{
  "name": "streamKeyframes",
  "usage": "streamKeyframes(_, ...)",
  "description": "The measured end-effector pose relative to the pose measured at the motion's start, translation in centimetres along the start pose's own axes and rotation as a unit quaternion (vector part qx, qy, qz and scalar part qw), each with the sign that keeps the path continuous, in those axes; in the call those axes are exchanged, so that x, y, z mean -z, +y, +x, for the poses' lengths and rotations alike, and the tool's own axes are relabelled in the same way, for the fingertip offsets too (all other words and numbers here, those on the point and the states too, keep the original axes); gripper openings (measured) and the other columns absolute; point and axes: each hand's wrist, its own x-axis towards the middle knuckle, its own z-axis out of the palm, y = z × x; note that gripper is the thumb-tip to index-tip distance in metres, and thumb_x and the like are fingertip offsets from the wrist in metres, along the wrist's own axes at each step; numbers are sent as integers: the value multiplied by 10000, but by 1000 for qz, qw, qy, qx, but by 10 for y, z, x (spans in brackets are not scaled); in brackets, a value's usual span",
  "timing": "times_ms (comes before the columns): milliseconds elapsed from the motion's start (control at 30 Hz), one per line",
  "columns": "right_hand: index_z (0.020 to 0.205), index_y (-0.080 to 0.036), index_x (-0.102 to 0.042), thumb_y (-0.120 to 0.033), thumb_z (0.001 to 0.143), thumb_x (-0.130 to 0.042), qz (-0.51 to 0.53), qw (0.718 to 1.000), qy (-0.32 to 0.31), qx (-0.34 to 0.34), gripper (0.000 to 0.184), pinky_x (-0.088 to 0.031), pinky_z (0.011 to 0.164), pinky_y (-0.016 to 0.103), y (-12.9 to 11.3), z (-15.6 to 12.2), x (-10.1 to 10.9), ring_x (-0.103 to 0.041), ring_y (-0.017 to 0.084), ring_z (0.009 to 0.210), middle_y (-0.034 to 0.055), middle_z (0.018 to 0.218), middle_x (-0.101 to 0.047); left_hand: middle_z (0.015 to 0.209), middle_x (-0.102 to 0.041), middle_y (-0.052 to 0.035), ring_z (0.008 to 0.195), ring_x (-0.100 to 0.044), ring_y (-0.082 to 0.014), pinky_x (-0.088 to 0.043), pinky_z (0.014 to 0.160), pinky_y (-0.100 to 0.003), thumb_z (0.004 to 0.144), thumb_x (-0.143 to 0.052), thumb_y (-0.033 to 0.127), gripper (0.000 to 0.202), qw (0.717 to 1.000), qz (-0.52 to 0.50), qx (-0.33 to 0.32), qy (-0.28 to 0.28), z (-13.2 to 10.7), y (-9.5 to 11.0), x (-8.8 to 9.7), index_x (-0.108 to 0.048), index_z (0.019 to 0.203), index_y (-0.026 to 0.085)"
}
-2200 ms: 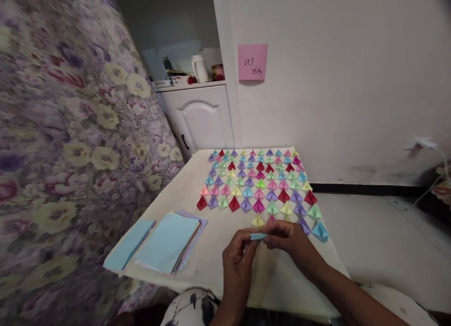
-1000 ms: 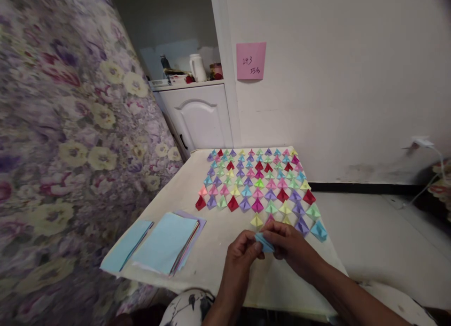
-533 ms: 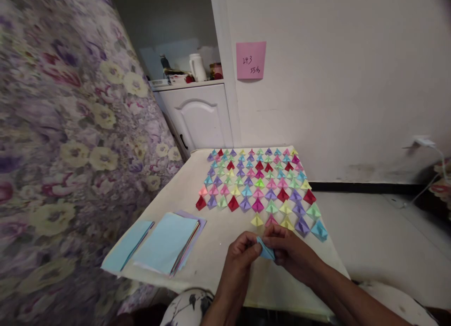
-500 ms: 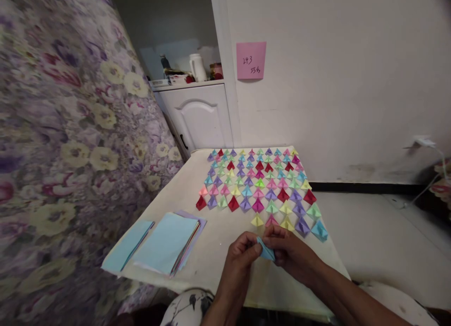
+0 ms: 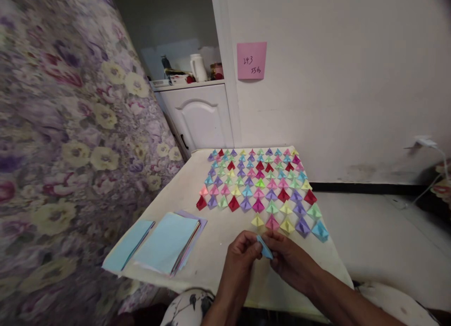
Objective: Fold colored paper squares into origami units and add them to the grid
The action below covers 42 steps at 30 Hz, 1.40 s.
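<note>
A small piece of folded blue paper is pinched between my two hands above the near part of the table. My left hand grips its left edge with thumb and fingers. From the other side, my right hand closes on its right edge; some of the fingertips are hidden. Just beyond my hands lie rows of folded paper pieces in many colours, each with a raised middle. The nearest row includes a pink folded piece and, at its right end, a blue one.
To the left on the table lie a stack of coloured paper sheets and a smaller blue stack. A floral curtain borders the left side. The wall behind bears a pink note.
The folded blue paper is tilted and looks narrower than before. My right hand has shifted slightly left and down around it; my left hand stays nearly in place.
</note>
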Motion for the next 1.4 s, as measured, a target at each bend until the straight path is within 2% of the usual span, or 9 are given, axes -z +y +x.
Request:
streamKeyframes(133,655,-153,-541,-273,664,-760,-13,1000,-18,20,250,-316,388,86,0,0,-1,-390,13,422,-73,495,-465,621,-537,21,582,-462,-90,-355,575,-203,677,-713,223,144,1000,-19,6,-6,0,0,-1,-596,710,147)
streamKeyframes(300,674,-148,-544,-282,686,-746,-18,999,-33,-3,243,-317,405,90,0,1,4,-394,14,454,-58,559,-489,680,-573,6,593,-484,-93,-358,569,-204,670,-725,225,243,999,-31,24,-17,2,-1,0,-623,878,151)
streamKeyframes(367,684,-144,-551,-303,687,-741,-27,999,-34,-8,247,-311,409,95,-1,1,5,-424,23,481,-43,586,-515,678,-582,-7,598,-484,-96,-359,577,-208,672,-724,242,228,999,-20,37,-23,2,0,1,-634,851,131)
streamKeyframes(500,678,-156,-529,-343,681,-736,-69,997,-11,13,279,-263,413,122,1,-1,2,-474,55,540,-34,595,-527,637,-570,5,578,-475,-91,-351,578,-210,671,-726,271,206,998,-13,49,-23,1,1,3,-621,781,132)
streamKeyframes(667,637,-185,-431,-391,661,-732,-131,987,37,81,366,-178,402,172,7,2,0,-426,64,470,-67,531,-448,602,-555,19,524,-472,-84,-333,536,-205,685,-710,329,234,999,-5,48,-24,0,-1,0,-572,741,148)
streamKeyframes(900,630,-165,-515,-400,719,-662,-223,962,18,159,291,-256,441,203,2,5,2,-393,67,458,-55,521,-467,608,-583,11,551,-522,-105,-353,509,-201,723,-670,332,208,999,37,31,-5,3,-4,3,-551,721,162)
streamKeyframes(1133,729,-146,-620,-342,639,-724,-306,945,-17,118,240,-296,437,197,-13,4,7,-424,66,472,-29,595,-569,617,-583,11,550,-510,-108,-396,547,-212,710,-677,304,167,994,104,-4,29,5,-3,8,-610,725,152)
streamKeyframes(1267,654,-148,-602,-344,628,-725,-324,939,-25,116,232,-340,428,201,-14,5,7,-435,67,425,-42,516,-551,620,-598,0,576,-520,-128,-412,571,-227,714,-654,322,174,986,160,-26,47,4,0,8,-652,723,149)
streamKeyframes(1400,677,-160,-561,-325,666,-705,-307,941,-38,138,219,-404,454,215,-10,4,6,-509,90,439,-35,529,-577,635,-615,-6,596,-530,-141,-422,594,-242,762,-597,353,207,979,192,-45,58,1,4,6,-666,769,158)
